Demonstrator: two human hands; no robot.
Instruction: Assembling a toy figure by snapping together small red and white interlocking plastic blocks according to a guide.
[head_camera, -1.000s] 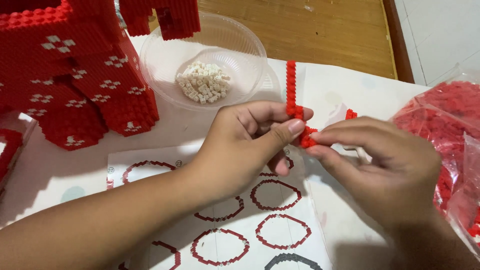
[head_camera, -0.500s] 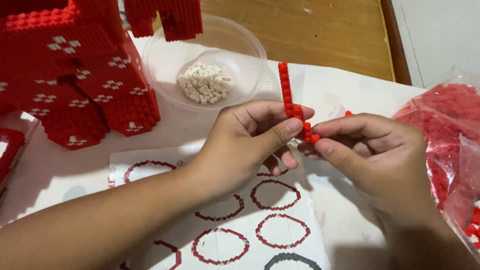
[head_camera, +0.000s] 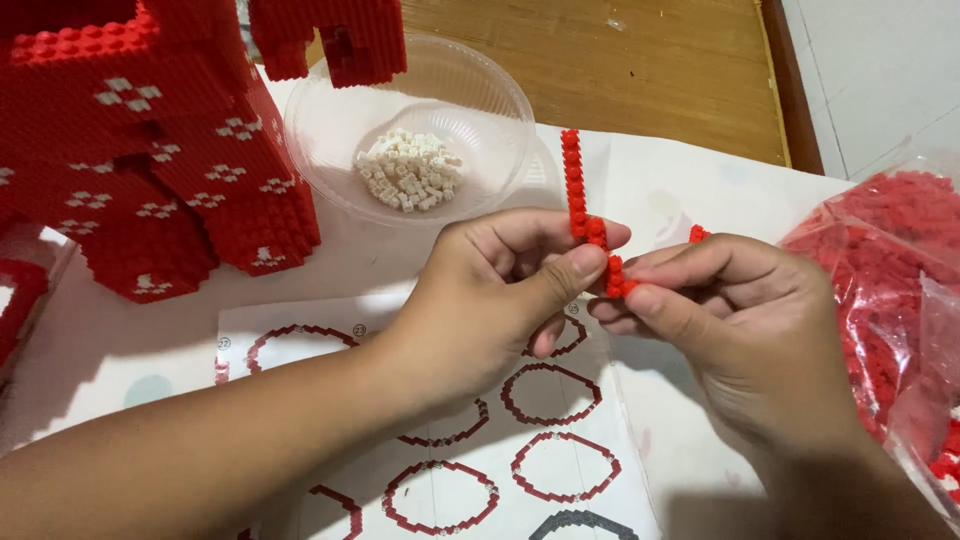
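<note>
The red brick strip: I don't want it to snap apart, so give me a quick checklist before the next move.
1. Left hand pinches the red brick strip between thumb and forefinger: ok.
2. Right hand fingertips at the strip's lower end: ok.
3. Strip's upper part stands free, touching nothing: ok.
4. Bricks under the fingers fully seated: cannot tell, hidden.
5. Instruction sheet flat, ring diagrams visible: ok.
6. Bag of red bricks beside the right hand: ok.
</note>
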